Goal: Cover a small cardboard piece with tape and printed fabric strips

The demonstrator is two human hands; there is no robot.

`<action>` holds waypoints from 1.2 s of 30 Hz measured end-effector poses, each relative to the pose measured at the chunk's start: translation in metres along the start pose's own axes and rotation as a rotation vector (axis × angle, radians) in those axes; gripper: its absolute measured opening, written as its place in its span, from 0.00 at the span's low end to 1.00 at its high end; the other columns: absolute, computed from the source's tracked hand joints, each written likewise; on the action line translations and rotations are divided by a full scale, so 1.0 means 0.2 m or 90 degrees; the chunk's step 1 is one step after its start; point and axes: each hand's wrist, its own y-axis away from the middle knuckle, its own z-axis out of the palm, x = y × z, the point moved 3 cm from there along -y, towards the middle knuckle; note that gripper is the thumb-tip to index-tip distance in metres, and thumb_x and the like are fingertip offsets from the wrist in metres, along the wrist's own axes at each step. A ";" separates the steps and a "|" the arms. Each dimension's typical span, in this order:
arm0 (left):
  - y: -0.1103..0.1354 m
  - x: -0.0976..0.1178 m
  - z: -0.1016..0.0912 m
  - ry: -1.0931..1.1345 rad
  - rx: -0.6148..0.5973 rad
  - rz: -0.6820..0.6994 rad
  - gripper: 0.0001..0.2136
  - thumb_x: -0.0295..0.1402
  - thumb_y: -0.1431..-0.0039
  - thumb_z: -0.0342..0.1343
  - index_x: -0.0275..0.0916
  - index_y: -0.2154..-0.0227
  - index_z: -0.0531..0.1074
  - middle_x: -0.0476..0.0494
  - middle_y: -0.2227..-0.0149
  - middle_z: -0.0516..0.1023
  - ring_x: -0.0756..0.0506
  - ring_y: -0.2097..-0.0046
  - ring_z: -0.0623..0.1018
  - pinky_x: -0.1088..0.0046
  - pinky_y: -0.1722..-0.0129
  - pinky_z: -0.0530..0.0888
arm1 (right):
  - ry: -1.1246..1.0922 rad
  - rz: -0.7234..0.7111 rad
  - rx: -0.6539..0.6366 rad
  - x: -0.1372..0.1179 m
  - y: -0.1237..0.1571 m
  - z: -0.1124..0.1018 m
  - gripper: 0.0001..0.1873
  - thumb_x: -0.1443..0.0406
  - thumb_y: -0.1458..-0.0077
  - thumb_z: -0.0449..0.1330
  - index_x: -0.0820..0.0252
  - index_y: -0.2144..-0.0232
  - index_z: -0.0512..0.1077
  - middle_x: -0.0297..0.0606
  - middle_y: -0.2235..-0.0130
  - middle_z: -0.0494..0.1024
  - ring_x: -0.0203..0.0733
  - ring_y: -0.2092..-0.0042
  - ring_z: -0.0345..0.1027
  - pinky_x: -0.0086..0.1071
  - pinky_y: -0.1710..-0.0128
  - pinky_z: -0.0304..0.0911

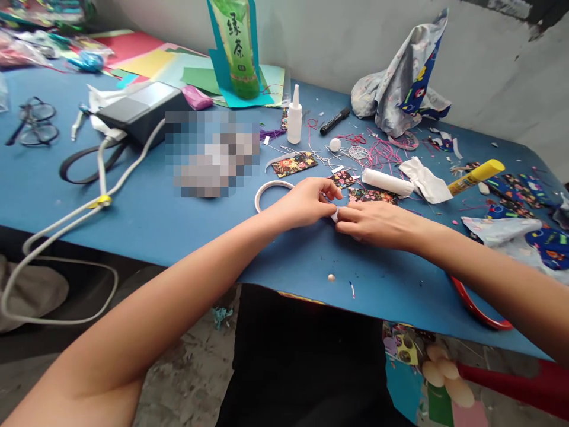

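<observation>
My left hand (313, 201) and my right hand (376, 225) meet above the near part of the blue table. A small white piece (335, 216) shows between their fingertips, pinched from both sides; most of it is hidden by the fingers. Beside my left wrist lies a roll of white tape (258, 198), partly covered by that hand. Just beyond the fingers are dark floral fabric strips (295, 164) and a white cylindrical roll (387, 182). A crumpled white tissue (425, 179) rests to the right of the roll.
Behind stand a white squeeze bottle (294, 118) and a green tea pouch (240, 53). A black marker (335, 121), tangled pink threads (382, 151) and a yellow glue stick (478, 177) lie around. Left are a dark box (140, 110) with a white cable and eyeglasses (38, 124).
</observation>
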 end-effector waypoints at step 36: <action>-0.01 0.00 -0.01 0.007 -0.019 -0.022 0.09 0.20 0.51 0.55 0.34 0.66 0.72 0.48 0.67 0.76 0.51 0.69 0.75 0.76 0.69 0.70 | -0.020 -0.088 -0.084 0.05 -0.03 -0.08 0.06 0.73 0.41 0.54 0.58 0.66 0.69 0.39 0.63 0.71 0.39 0.68 0.64 0.33 0.79 0.44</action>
